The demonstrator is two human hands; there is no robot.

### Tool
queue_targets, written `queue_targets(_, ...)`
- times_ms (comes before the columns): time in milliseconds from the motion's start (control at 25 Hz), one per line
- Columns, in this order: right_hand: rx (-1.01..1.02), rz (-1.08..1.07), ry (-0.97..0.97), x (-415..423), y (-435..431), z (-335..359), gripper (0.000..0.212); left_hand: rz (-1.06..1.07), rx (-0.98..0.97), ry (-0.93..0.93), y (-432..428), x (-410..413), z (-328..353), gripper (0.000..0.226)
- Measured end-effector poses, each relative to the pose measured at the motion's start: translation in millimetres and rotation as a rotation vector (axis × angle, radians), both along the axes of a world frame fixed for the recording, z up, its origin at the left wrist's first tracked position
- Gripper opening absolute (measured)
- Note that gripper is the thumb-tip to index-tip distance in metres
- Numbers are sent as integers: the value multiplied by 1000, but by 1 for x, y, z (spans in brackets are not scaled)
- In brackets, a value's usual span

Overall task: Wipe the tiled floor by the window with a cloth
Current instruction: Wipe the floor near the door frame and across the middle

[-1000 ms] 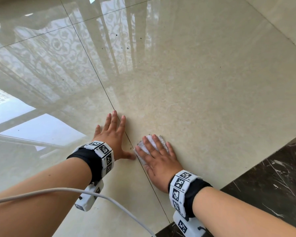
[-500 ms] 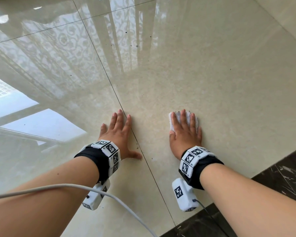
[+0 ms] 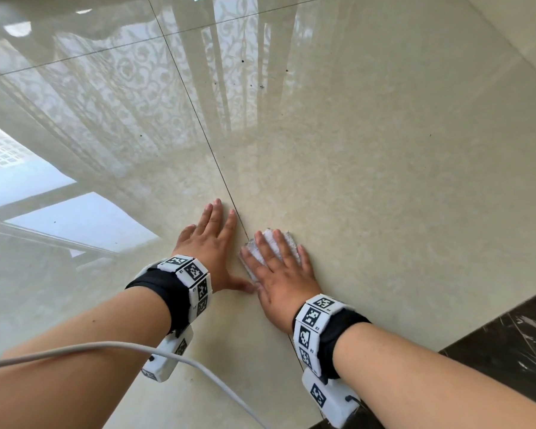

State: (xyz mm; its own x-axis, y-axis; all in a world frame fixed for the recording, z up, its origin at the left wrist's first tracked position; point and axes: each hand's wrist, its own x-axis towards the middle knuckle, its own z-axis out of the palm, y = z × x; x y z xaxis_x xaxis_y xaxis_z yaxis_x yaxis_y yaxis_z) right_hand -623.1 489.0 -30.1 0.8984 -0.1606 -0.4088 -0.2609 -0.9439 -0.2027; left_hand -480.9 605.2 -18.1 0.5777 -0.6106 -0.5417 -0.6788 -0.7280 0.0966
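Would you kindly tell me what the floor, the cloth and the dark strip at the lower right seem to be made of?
Floor: polished beige ceramic or stone-look tile, glossy; mirror-like reflections, thin grout lines. Cloth: white, fluffy fabric, perhaps microfibre; fuzzy edges. Dark strip: black, white-veined polished stone, likely marble.

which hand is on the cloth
The right hand: it presses the white cloth flat onto the tiled floor, while the left hand rests on bare tile.

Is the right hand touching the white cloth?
Touching: in the head view the right hand lies flat on the cloth, fingers spread over it.
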Motion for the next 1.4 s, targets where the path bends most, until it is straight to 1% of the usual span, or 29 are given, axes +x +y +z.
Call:
queue_targets(200, 31, 85, 64, 4, -14, -7, 61, 145, 63, -3, 8, 18, -7, 152)
queue_targets(280, 35, 60, 62, 11, -26, -10, 61, 178, 69, 6, 8, 24, -9, 153)
queue_targets(480, 19, -219, 84, 25, -77, -11, 65, 240, 89, 19, 7, 38, -10, 154)
queue_targets(640, -21, -401, 91, 29, -108, -14, 67, 312, 101, 32, 17, 49, -12, 158)
queue_targets(720, -12, -462, 114, 32, -114, -16, 68, 325, 98, 38, 18, 53, -13, 159)
queue_targets(800, -25, -468, 139, 33, -112, -17, 66, 333, 95, 50, 17, 54, -13, 159)
queue_targets(1000, -14, -367, 152, 33, -98, -17, 64, 342, 129, 83, 17, 41, -17, 158)
queue_targets(1200, 38, -116, 163, 39, -50, -16, 65, 319, 198, 96, 14, 18, -22, 154)
queue_targets(1400, 78, 109, 185, 44, -2, -18, 63, 363, 225, 104, 19, 3, -28, 152)
